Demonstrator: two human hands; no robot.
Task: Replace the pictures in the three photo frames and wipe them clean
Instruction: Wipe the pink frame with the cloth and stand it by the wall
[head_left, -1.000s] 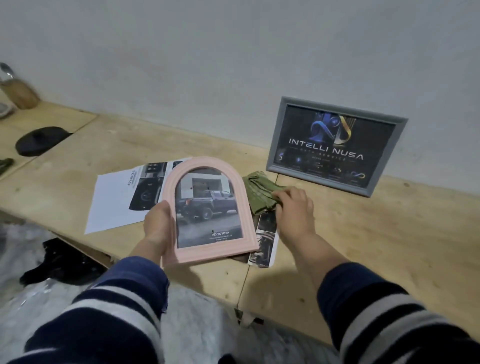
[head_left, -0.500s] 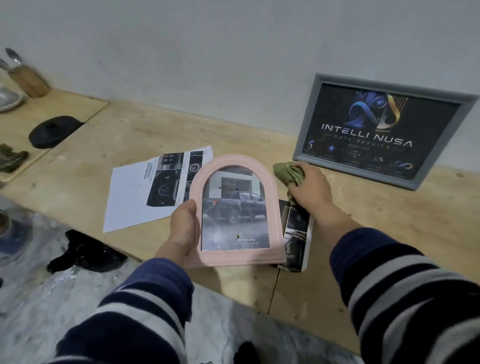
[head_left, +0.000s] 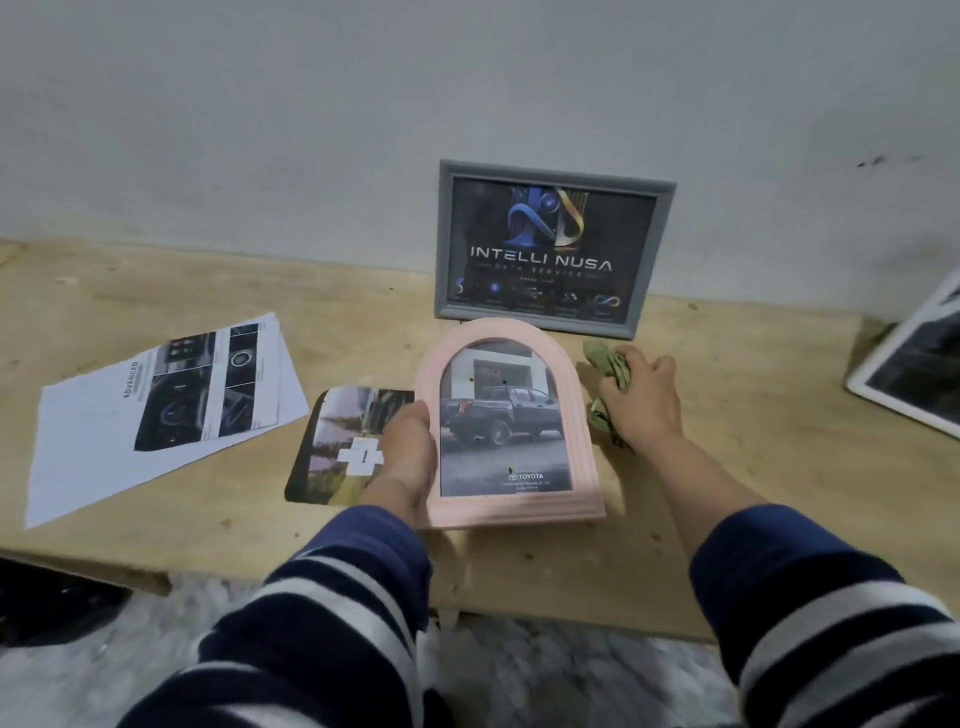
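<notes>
Wooden bench (head_left: 753, 467): pink frame (head_left: 511, 512), green cloth (head_left: 610, 364)

Grey frame (head_left: 555, 244) picture: "INTELLI NUSA". Pink arched frame (head_left: 506, 421) photo: "TOYOTA". Printed sheet (head_left: 161, 410): "ADVANCED".

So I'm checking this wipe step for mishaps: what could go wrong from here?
The left hand holds the pink frame by one edge only, so pressing with the cloth in the right hand might twist it loose. It could also knock the grey frame leaning just behind.
</notes>
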